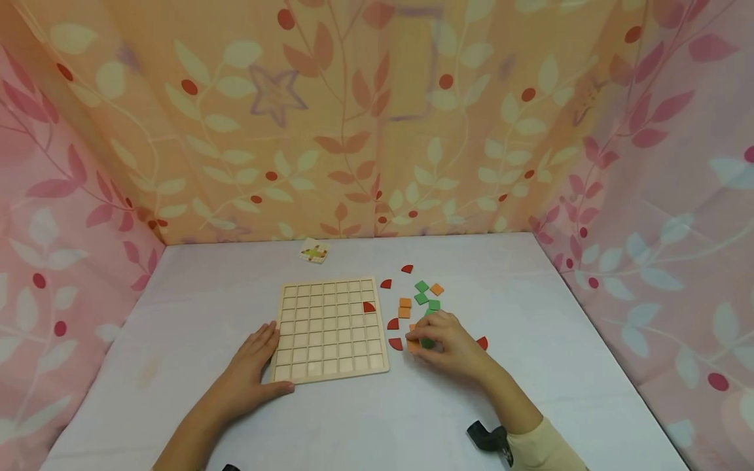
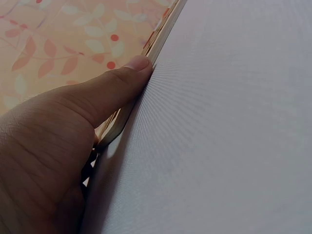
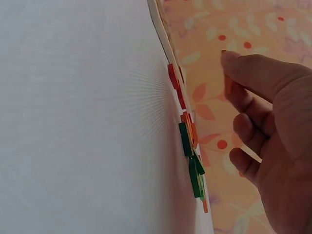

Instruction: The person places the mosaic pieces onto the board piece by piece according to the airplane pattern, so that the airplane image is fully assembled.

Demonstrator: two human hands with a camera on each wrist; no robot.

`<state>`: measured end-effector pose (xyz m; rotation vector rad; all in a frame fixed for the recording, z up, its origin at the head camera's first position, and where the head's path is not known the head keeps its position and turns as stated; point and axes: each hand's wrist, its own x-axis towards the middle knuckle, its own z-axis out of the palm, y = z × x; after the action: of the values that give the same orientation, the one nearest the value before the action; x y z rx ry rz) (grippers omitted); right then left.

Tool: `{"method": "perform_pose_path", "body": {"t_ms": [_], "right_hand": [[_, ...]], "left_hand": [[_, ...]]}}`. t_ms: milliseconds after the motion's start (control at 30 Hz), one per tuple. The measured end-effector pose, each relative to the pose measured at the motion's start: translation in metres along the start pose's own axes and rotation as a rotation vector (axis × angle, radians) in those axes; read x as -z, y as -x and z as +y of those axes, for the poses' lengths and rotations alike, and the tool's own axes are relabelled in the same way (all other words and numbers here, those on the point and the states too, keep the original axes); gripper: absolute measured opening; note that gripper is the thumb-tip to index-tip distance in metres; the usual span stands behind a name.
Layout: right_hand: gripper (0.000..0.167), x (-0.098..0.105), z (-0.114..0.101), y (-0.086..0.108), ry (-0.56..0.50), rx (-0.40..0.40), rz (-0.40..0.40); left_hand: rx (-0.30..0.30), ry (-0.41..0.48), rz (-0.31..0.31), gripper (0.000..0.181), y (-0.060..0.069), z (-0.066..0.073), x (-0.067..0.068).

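A square wooden grid board (image 1: 330, 330) lies flat on the table, with one red quarter-circle piece (image 1: 368, 307) in a cell near its right edge. My left hand (image 1: 247, 376) rests at its lower left corner, fingers along the left side and thumb (image 2: 117, 87) against the near edge. Right of the board, my right hand (image 1: 450, 347) is over the loose pieces. In the right wrist view that hand (image 3: 263, 107) pinches an orange piece (image 3: 227, 84) between thumb and index finger, above the table, the other fingers curled. Green pieces (image 3: 185, 139) lie below it.
Red quarter-circles (image 1: 393, 324), green squares (image 1: 421, 286) and orange squares (image 1: 405, 303) are scattered right of the board. A small patterned card (image 1: 315, 251) lies behind it. Patterned curtains (image 1: 353, 118) stand behind and at both sides of the table.
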<state>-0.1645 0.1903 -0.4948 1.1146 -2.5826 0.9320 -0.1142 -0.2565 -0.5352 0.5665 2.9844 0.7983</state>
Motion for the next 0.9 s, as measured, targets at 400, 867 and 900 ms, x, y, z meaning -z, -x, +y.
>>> {"method": "perform_pose_path", "body": {"t_ms": [400, 867, 900], "right_hand": [[0.025, 0.008, -0.012, -0.015, -0.01, -0.08, 0.003], [0.023, 0.018, -0.029, -0.051, -0.003, -0.056, -0.006], [0.023, 0.018, -0.029, -0.054, 0.007, -0.051, -0.008]], "left_hand": [[0.001, 0.006, -0.01, 0.121, 0.002, -0.004, 0.003], [0.002, 0.028, -0.024, 0.12, 0.001, 0.0, 0.001], [0.001, 0.025, -0.026, 0.12, 0.0, 0.0, 0.001]]}}
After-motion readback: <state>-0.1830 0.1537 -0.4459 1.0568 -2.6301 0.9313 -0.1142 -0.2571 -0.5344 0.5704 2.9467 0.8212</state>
